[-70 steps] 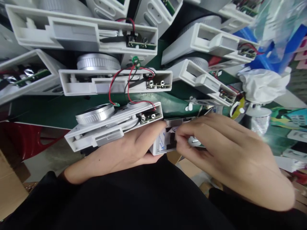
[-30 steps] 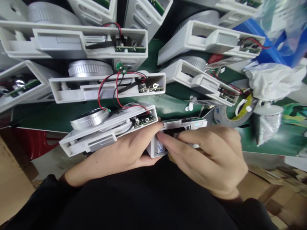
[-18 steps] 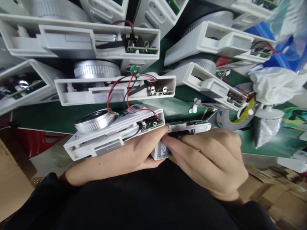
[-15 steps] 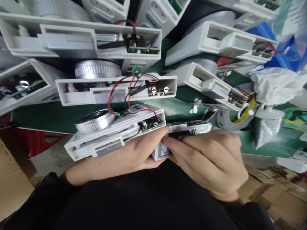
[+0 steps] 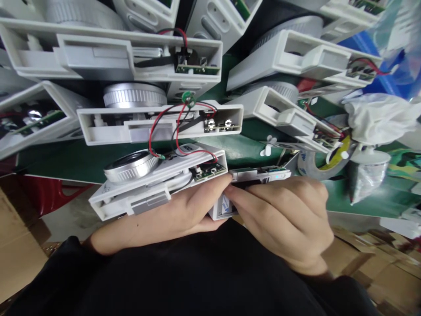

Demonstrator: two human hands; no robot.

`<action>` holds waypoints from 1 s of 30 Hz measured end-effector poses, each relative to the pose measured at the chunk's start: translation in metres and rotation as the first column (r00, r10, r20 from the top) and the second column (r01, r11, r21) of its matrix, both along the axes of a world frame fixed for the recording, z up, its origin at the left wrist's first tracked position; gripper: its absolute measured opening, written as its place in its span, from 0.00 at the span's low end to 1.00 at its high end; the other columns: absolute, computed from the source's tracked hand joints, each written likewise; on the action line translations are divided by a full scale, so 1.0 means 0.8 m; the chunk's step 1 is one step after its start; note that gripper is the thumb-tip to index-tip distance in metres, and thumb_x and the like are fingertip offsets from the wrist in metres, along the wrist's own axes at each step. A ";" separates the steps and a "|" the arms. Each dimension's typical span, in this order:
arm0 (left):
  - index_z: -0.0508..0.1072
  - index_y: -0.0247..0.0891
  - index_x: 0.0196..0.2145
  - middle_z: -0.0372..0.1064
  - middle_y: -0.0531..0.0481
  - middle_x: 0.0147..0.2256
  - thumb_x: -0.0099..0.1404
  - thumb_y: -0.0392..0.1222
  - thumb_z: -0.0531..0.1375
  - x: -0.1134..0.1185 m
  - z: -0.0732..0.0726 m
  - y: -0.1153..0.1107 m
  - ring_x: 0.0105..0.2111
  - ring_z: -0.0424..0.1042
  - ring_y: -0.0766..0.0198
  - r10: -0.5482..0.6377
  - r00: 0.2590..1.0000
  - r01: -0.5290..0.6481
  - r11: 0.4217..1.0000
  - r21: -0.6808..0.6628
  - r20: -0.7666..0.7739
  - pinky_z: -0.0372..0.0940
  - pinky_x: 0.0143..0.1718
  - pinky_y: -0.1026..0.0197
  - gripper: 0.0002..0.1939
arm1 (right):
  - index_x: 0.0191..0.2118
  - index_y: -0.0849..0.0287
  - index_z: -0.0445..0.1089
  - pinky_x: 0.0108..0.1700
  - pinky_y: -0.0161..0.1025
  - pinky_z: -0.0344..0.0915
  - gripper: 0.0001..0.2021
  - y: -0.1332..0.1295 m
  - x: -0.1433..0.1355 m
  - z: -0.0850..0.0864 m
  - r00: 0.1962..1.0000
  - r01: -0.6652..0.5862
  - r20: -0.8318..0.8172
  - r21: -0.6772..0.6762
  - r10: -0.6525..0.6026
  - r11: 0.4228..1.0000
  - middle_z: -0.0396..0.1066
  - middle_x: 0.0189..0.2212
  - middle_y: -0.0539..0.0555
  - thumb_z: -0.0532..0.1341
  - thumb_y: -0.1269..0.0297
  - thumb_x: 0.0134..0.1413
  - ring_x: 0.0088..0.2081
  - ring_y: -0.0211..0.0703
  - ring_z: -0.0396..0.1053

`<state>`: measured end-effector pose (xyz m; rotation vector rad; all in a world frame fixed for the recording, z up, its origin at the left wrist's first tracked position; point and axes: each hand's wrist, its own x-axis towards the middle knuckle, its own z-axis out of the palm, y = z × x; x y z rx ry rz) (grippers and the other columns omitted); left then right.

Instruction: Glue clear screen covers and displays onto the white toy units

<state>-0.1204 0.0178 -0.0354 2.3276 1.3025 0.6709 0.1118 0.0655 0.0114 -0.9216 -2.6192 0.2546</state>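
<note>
My left hand (image 5: 200,202) is wrapped round the left end of a white electronic device housing (image 5: 223,210), held close to my black shirt. The housing's inside shows a blue-and-white label and a small blue light. Over its cavity, my right hand (image 5: 283,215) is closed with thumb and fingertips pressed together near my left thumb; what they pinch is hidden. Above my left forearm, an open white housing (image 5: 158,188) with a silver ribbed dial (image 5: 131,166), red and black wires and a green circuit board lies at the table's edge.
More open white housings (image 5: 161,127) crowd the green table (image 5: 243,151) behind. To the right are a tape roll (image 5: 322,164), a clear bag of small dark parts (image 5: 368,175) and crumpled white plastic (image 5: 381,116). A red stool (image 5: 54,193) and cardboard (image 5: 16,237) stand below.
My right hand has shifted slightly left, its fingers still pressed at the cavity. The held housing tilts very slightly; the left hand keeps its grip.
</note>
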 end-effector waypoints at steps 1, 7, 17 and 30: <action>0.63 0.34 0.74 0.78 0.41 0.65 0.82 0.54 0.60 0.001 -0.001 0.000 0.66 0.78 0.46 0.008 1.000 -0.008 1.000 -0.002 0.010 0.63 0.79 0.43 0.32 | 0.49 0.61 0.80 0.37 0.45 0.62 0.07 -0.001 -0.001 -0.001 1.000 0.006 0.002 0.005 -0.006 1.000 0.77 0.32 0.50 0.66 0.75 0.70 0.33 0.41 0.67; 0.66 0.35 0.72 0.81 0.44 0.62 0.83 0.55 0.59 0.003 -0.001 0.001 0.62 0.82 0.49 0.013 1.000 -0.013 1.000 0.027 -0.001 0.66 0.77 0.44 0.29 | 0.47 0.61 0.80 0.36 0.46 0.60 0.06 -0.003 -0.003 0.000 0.999 0.028 0.016 0.038 -0.029 0.999 0.76 0.31 0.49 0.64 0.74 0.73 0.33 0.42 0.65; 0.63 0.34 0.74 0.79 0.41 0.64 0.82 0.55 0.60 -0.001 -0.001 0.000 0.65 0.80 0.47 0.004 1.000 -0.003 0.999 0.039 -0.018 0.60 0.80 0.43 0.33 | 0.51 0.60 0.81 0.39 0.46 0.59 0.08 -0.002 0.007 -0.004 1.000 0.006 -0.009 0.012 -0.006 1.000 0.76 0.33 0.49 0.64 0.72 0.74 0.35 0.41 0.64; 0.67 0.35 0.70 0.81 0.41 0.61 0.82 0.57 0.59 0.002 -0.001 0.003 0.61 0.83 0.48 0.014 1.000 -0.013 0.999 0.042 -0.009 0.70 0.74 0.45 0.29 | 0.51 0.53 0.81 0.37 0.47 0.59 0.10 -0.003 0.008 0.001 0.998 0.047 0.032 -0.015 -0.046 0.999 0.74 0.28 0.46 0.64 0.72 0.72 0.31 0.41 0.66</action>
